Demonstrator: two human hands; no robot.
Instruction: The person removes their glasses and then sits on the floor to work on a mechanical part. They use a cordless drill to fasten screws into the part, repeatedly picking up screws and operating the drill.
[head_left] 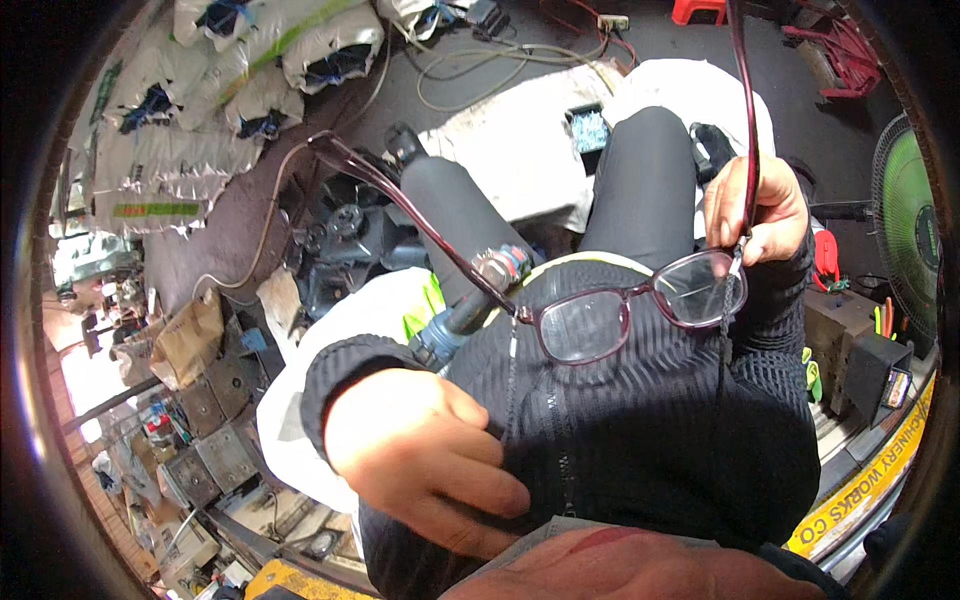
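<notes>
A pair of eyeglasses (585, 326) with dark red frames hangs in front of my chest, its arms spread and pointing away from me. At the right hinge, my right hand (762, 208) pinches them between thumb and fingers. A dark braided cord (728, 310) hangs from that side. My left hand (425, 455) lies in bright light before my dark ribbed top (620, 430), fingers bent and apart, with nothing seen in it. Its fingertips reach the grey cloth edge below my chin. Next to the left wrist, a blue-and-metal cylindrical tool (465, 310) lies by my lap.
Past my knees, a small black tray of blue bits (589, 130) rests on a pale sheet (510, 140). Plastic-wrapped bundles (160, 150) stand at far left, metal blocks (205, 455) at near left. A green fan (905, 220) is at right. Hoses (470, 65) cross the floor.
</notes>
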